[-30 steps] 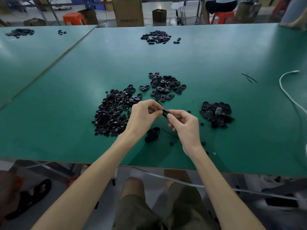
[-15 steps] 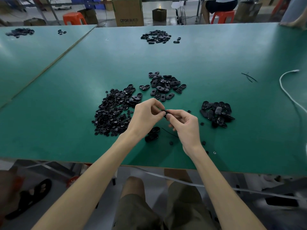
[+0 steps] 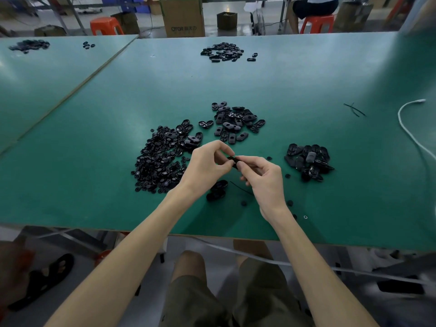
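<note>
Lower centre of frame: left hand (image 3: 207,166) and right hand (image 3: 264,178) both pinch one small black oval plastic part (image 3: 232,161) at the fingertips, just above the green table (image 3: 94,185). Looks like a press-fit. Best done by squaring the pieces, pushing evenly and keeping the thumbs close to the seam.

Left of the hands: heap of tiny black round plastic pieces (image 3: 160,161). Right: cluster of black oval plastic shells (image 3: 309,161).

Top edge: brown cardboard box (image 3: 182,15) on the floor, contents hidden.

One head-worn camera (wide-angle) looks forward and down, near the green table (image 3: 306,79).
</note>
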`<state>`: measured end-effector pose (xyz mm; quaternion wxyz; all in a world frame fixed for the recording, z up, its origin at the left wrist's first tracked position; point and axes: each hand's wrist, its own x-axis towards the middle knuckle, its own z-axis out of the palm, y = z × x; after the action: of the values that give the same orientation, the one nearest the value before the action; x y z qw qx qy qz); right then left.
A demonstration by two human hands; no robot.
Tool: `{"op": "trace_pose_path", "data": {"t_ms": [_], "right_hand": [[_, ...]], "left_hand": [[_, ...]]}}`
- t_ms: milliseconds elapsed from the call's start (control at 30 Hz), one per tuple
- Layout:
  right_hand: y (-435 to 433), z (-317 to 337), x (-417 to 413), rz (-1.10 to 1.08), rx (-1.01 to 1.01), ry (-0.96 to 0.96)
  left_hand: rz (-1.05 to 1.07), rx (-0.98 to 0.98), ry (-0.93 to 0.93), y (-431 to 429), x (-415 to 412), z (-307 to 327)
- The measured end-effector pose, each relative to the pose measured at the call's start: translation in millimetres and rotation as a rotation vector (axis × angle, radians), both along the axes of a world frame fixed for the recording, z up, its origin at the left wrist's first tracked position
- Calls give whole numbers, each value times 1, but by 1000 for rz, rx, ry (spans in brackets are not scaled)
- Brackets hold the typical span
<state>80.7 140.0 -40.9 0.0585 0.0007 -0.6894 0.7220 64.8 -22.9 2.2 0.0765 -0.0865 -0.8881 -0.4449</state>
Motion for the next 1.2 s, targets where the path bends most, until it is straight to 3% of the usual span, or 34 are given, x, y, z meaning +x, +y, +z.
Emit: {"op": "trace_pose_path", "data": {"t_ms": [300, 567, 867, 1200], "right_hand": [[0, 3, 0, -4, 2, 18], [-1, 5, 2, 18, -6, 40], [0, 7, 2, 36, 10, 59], [0, 3, 0, 27, -6, 44]], "left_hand": [[-29, -57, -74, 0, -7, 2], [-50, 18, -132, -3, -9, 5], [-32, 3, -85, -6, -12, 0], [-180, 415, -371, -14, -11, -3]]}}
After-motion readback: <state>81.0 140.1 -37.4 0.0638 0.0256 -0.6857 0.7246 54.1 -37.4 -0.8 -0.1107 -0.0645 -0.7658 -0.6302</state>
